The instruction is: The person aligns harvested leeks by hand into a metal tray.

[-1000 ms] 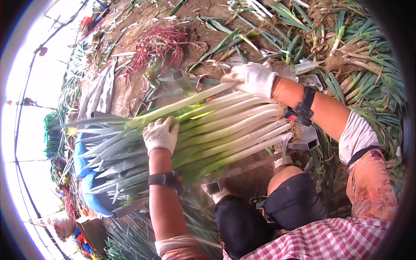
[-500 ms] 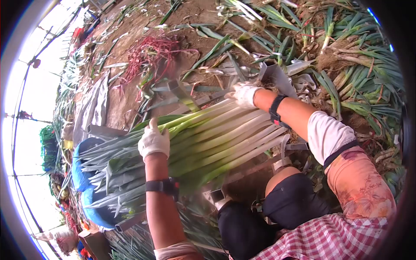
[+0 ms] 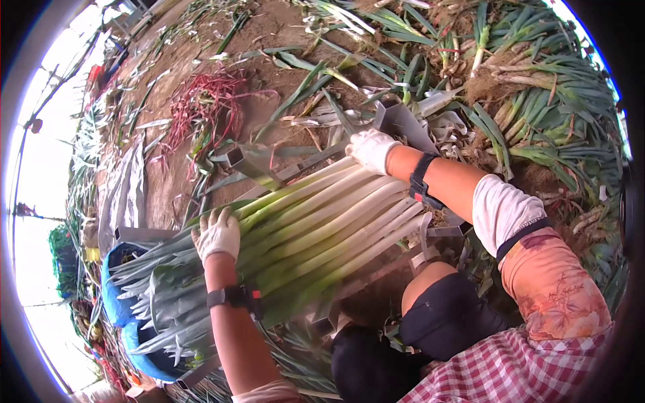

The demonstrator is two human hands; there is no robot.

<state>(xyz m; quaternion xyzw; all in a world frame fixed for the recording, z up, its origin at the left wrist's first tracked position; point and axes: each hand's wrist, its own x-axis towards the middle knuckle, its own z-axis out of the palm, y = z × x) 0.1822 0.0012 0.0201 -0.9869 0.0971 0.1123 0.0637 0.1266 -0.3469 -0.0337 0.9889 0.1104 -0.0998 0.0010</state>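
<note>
A row of long green onions (image 3: pixel 316 221) lies side by side across a metal rack, white stalks to the right and green leaves to the left. My left hand (image 3: pixel 218 236), in a white glove, rests on the leaves at the far side of the row with its fingers spread. At the row's far edge, my right hand (image 3: pixel 373 151), also gloved, has its fingers bent over the white stalks. The leaf tips reach over a blue plastic covering (image 3: pixel 119 302) at the left. The stalks' root ends are partly hidden near my right forearm.
Metal rack posts (image 3: pixel 236 160) and a wide metal bracket (image 3: pixel 403 124) stick up beyond the row. A tangle of red ties (image 3: pixel 208 107) lies on the soil. Heaped green onions with roots (image 3: pixel 537 101) fill the right side. My knee (image 3: pixel 437 295) is close to the rack.
The whole view has shifted, moving the scene left and slightly down. My left hand's fingers are spread wider on the leaves. My right hand's fingers have curled in more at the stalks.
</note>
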